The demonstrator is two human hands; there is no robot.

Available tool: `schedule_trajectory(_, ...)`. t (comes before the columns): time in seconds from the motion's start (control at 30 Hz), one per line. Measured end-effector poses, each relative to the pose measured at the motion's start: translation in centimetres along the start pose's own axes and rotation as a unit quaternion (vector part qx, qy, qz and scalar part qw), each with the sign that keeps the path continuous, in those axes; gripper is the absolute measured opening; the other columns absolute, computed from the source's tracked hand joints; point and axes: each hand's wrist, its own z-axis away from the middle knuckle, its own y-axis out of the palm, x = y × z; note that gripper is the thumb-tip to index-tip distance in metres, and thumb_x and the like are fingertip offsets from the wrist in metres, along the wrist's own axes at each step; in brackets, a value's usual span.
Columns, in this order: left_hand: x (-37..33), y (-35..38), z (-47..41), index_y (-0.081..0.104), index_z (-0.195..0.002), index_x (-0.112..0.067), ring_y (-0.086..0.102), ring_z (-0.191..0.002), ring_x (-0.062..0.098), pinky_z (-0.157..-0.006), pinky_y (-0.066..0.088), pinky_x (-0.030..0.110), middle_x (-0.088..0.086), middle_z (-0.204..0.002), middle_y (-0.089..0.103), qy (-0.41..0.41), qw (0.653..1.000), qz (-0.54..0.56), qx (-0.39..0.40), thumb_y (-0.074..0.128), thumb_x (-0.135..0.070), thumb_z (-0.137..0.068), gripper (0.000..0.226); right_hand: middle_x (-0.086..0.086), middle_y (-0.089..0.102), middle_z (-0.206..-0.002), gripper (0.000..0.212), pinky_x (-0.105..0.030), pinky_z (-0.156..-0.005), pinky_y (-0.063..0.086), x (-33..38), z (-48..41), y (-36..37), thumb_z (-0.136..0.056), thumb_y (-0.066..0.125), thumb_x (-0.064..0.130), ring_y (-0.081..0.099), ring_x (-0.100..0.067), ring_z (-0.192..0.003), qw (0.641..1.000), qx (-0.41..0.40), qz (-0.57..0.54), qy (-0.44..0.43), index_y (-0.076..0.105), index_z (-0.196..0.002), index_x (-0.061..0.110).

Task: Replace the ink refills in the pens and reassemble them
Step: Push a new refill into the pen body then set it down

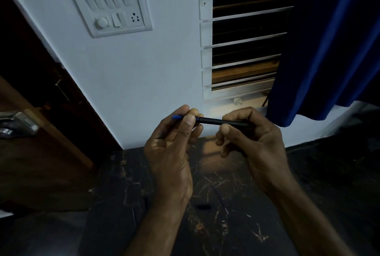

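Item: slim black cylindrical pen barrel, held in the air between both hands, above a dark marble-patterned tabletop.
Long axis: set almost level across the view, running left to right, with the right end slightly lower.
Blue end: a short blue tip piece is seen projecting from the left end of the barrel, pointing left past the fingers.
Left hand: thumb and fingers are closed together on the left end of the barrel, the thumb laid across its front.
Right hand: fingers are curled and clamped round the right end of the barrel; that end is hidden inside the grip.
Middle section: left bare between the two hands.
On the tabletop: a small dark cap-like piece and a thin dark rod are seen lying below the hands; their identity cannot be told in the dim light.
Backdrop: a white wall bearing a white switch panel; a barred window; a dark blue curtain at the right.
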Motion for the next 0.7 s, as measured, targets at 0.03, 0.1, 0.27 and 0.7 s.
schedule_trajectory(0.03, 0.0, 0.0, 0.0, 0.084, -0.106, -0.017, 0.081, -0.103, 0.022, -0.076, 0.066, 0.028, 0.008, -0.106, 0.084, -0.005, 1.000, 0.004, 0.001, 0.082, -0.023, -0.078, 0.029, -0.016, 0.075, -0.085, 0.029, -0.035, -0.061, 0.060, 0.0, 0.1, -0.1, -0.090, 0.076, 0.021, 0.074, -0.031, -0.077, 1.000, 0.001, -0.005, -0.015, 0.067, -0.110, 0.003)
schedule_trajectory(0.1, 0.0, -0.1, 0.0, 0.086, -0.105, -0.020, 0.081, -0.104, 0.021, -0.077, 0.065, 0.028, 0.007, -0.106, 0.085, -0.019, 1.000, 0.014, 0.008, 0.081, -0.022, -0.080, 0.025, -0.017, 0.076, -0.084, 0.022, -0.035, -0.061, 0.061, 0.0, 0.3, -0.1, -0.091, 0.075, 0.020, 0.075, -0.032, -0.076, 1.000, 0.004, -0.002, -0.023, 0.068, -0.104, 0.003)
schedule_trajectory(0.27, -0.3, -0.4, 0.0, 0.085, -0.108, -0.018, 0.081, -0.104, 0.023, -0.080, 0.066, 0.029, 0.008, -0.109, 0.084, -0.027, 0.998, 0.036, 0.042, 0.077, -0.018, -0.084, 0.026, -0.011, 0.059, -0.055, 0.035, -0.030, -0.044, 0.048, -0.4, 0.4, -0.2, -0.101, 0.061, 0.030, 0.055, -0.025, -0.043, 0.998, 0.020, 0.057, 0.005, 0.067, -0.081, 0.002)
schedule_trajectory(0.7, 1.2, -0.3, 1.0, 0.084, -0.110, -0.023, 0.078, -0.113, 0.021, -0.083, 0.067, 0.033, 0.004, -0.113, 0.084, -0.011, 0.999, -0.036, 0.032, 0.078, -0.026, -0.086, 0.025, -0.008, 0.062, -0.055, 0.032, -0.029, -0.046, 0.050, -1.5, 0.1, -1.8, -0.097, 0.066, 0.035, 0.059, -0.021, -0.044, 0.999, 0.024, 0.028, 0.031, 0.069, -0.086, 0.006)
